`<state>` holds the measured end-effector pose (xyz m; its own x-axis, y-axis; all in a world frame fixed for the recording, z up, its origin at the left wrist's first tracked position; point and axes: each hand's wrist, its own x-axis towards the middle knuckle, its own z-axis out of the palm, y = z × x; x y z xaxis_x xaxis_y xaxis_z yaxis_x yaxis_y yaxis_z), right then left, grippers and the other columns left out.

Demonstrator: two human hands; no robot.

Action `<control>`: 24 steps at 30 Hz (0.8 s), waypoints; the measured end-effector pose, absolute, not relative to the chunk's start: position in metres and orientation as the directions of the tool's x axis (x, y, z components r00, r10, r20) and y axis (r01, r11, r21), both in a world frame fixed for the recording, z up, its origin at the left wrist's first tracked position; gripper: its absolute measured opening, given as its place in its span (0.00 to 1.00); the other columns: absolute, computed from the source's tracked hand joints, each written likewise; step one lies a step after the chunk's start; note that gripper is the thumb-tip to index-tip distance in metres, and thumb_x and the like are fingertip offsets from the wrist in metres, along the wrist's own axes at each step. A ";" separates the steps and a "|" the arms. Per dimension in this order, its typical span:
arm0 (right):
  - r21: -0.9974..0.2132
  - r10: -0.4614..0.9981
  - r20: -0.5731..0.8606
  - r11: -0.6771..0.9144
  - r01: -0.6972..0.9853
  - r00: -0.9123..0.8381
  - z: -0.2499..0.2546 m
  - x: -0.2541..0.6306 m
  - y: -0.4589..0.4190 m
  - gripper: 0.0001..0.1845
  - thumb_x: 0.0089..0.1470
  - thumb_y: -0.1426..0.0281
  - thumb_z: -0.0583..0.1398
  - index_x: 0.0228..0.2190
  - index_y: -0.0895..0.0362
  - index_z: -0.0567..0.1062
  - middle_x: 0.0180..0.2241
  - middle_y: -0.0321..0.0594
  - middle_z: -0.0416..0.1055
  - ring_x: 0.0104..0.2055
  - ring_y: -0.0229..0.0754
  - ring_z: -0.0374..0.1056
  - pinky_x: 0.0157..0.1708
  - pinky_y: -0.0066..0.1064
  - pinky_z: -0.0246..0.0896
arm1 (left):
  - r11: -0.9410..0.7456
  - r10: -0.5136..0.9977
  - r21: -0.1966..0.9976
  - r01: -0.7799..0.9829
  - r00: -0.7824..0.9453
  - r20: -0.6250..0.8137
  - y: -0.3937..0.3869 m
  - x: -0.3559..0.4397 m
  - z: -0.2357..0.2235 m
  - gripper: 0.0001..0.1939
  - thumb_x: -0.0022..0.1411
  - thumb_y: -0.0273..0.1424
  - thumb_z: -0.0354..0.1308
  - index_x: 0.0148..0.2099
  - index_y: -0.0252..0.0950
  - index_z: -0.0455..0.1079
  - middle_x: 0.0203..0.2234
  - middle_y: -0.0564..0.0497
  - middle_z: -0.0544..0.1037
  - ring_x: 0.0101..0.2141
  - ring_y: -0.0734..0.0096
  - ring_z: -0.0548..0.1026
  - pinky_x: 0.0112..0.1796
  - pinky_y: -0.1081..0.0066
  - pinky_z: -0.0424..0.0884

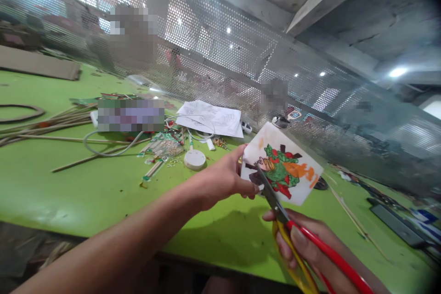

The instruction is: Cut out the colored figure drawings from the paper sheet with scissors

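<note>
My left hand (pixel 225 177) pinches the left edge of a white sheet with a coloured drawing (pixel 303 156), held tilted above the table. Green, red, orange and dark patches make up the picture. In my right hand (pixel 306 243) is a pair of scissors (pixel 280 213) with one red and one yellow handle. Their dark blades lie across the left part of the sheet, close to my left fingertips. Whether the blades have paper between them I cannot tell. The sheet hides part of my left fingers.
The green table (pixel 103 193) bears a bundle of thin sticks (pixel 58 124), a white cable (pixel 103 152), a round white disc (pixel 195 159), small beaded pieces (pixel 165 149) and white papers (pixel 210 117). A phone-like dark slab (pixel 396 225) lies at right. A perforated metal screen (pixel 206 41) stands behind.
</note>
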<state>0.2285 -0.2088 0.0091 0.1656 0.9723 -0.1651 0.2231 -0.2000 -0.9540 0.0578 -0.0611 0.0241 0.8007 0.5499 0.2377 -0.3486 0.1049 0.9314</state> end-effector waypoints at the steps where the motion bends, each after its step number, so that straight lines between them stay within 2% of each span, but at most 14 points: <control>1: -0.955 0.967 -0.186 -0.219 0.198 0.175 0.008 0.229 -0.210 0.37 0.40 0.38 0.61 0.38 0.57 0.77 0.16 0.34 0.66 0.16 0.34 0.58 0.19 0.27 0.52 | 0.113 0.544 0.928 -0.355 0.804 0.241 -0.061 0.058 0.025 0.33 0.41 0.17 0.61 0.52 0.34 0.60 0.27 0.54 0.72 0.26 0.73 0.67 0.27 0.71 0.65; 5: -0.960 0.965 -0.204 -0.231 0.159 0.167 0.005 0.230 -0.212 0.35 0.39 0.38 0.61 0.35 0.56 0.76 0.15 0.34 0.68 0.14 0.33 0.58 0.19 0.27 0.51 | 0.146 0.524 0.918 -0.369 0.816 0.245 -0.062 0.058 0.026 0.37 0.41 0.15 0.61 0.55 0.34 0.59 0.28 0.54 0.72 0.27 0.74 0.67 0.27 0.72 0.64; 8: -0.962 0.965 -0.196 -0.223 0.159 0.174 0.002 0.231 -0.213 0.36 0.40 0.38 0.60 0.36 0.56 0.75 0.15 0.33 0.67 0.13 0.34 0.56 0.18 0.28 0.51 | 0.154 0.522 0.918 -0.365 0.819 0.238 -0.062 0.059 0.026 0.38 0.42 0.15 0.61 0.57 0.36 0.58 0.28 0.54 0.72 0.26 0.74 0.67 0.28 0.72 0.65; 13: -0.965 0.965 -0.178 -0.210 0.156 0.194 -0.001 0.231 -0.210 0.40 0.39 0.37 0.60 0.41 0.58 0.75 0.14 0.33 0.66 0.13 0.35 0.56 0.19 0.30 0.50 | 0.154 0.540 0.918 -0.367 0.809 0.233 -0.062 0.058 0.026 0.31 0.43 0.17 0.63 0.51 0.34 0.61 0.26 0.54 0.72 0.24 0.74 0.68 0.27 0.71 0.65; 17: -0.961 0.962 -0.181 -0.217 0.171 0.203 0.005 0.228 -0.208 0.41 0.37 0.37 0.61 0.39 0.59 0.76 0.14 0.33 0.66 0.13 0.34 0.56 0.18 0.29 0.51 | 0.180 0.554 0.909 -0.375 0.803 0.221 -0.062 0.056 0.026 0.26 0.45 0.20 0.65 0.48 0.33 0.64 0.26 0.51 0.74 0.24 0.74 0.70 0.27 0.71 0.65; 21: -0.961 0.962 -0.182 -0.218 0.172 0.204 0.007 0.230 -0.207 0.41 0.37 0.38 0.62 0.39 0.60 0.77 0.14 0.32 0.65 0.14 0.33 0.57 0.18 0.26 0.51 | 0.222 0.600 0.906 -0.361 0.783 0.165 -0.059 0.056 0.024 0.16 0.52 0.28 0.63 0.44 0.31 0.68 0.28 0.46 0.77 0.24 0.70 0.74 0.25 0.72 0.65; 24: -0.959 0.965 -0.203 -0.230 0.163 0.164 0.002 0.235 -0.207 0.40 0.38 0.38 0.63 0.41 0.59 0.77 0.15 0.33 0.65 0.15 0.34 0.58 0.19 0.28 0.53 | 0.189 0.631 0.928 -0.321 0.764 0.136 -0.059 0.059 0.022 0.12 0.51 0.29 0.65 0.39 0.30 0.72 0.26 0.45 0.78 0.24 0.68 0.76 0.25 0.72 0.65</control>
<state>0.2352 -0.2072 0.0019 0.1639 0.9653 -0.2031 0.1634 -0.2296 -0.9595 0.0587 -0.0586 0.0218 0.7638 0.6311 0.1356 -0.3211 0.1893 0.9279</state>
